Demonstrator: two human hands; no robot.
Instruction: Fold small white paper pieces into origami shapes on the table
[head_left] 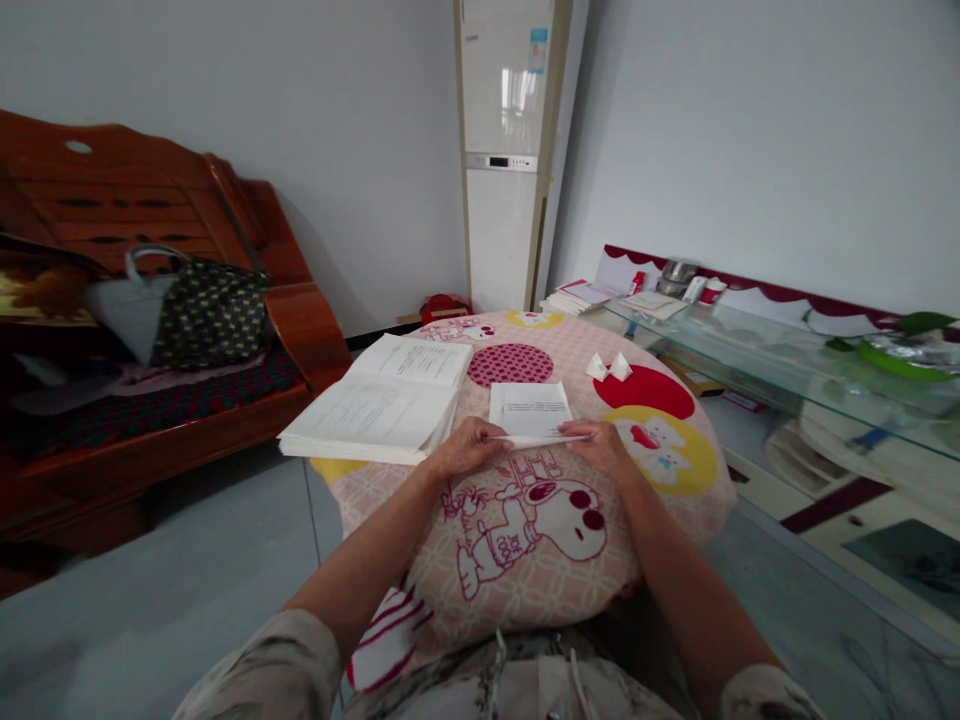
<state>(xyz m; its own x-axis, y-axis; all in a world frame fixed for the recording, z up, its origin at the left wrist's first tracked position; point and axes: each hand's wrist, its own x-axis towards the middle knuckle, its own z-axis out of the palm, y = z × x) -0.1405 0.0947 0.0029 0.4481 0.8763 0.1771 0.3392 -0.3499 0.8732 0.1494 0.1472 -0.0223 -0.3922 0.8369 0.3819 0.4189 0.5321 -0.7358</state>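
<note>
A small sheet of printed white paper [531,405] lies on the round table with a patterned cloth [427,560]. Its near edge is folded up in a narrow strip. My left hand [471,447] pinches the left end of that fold, and my right hand [602,448] has its fingers closed on the right end. To the left lies a thick open book [382,395] with loose-looking pages. Two small folded white paper pieces [609,367] stand beyond my right hand, on the red patch of the cloth.
A wooden bench [300,325] with bags is at the left. A tall white cabinet unit [501,230] stands behind the table. At the right, a glass-topped stand [757,350] holds papers, containers and a green tray.
</note>
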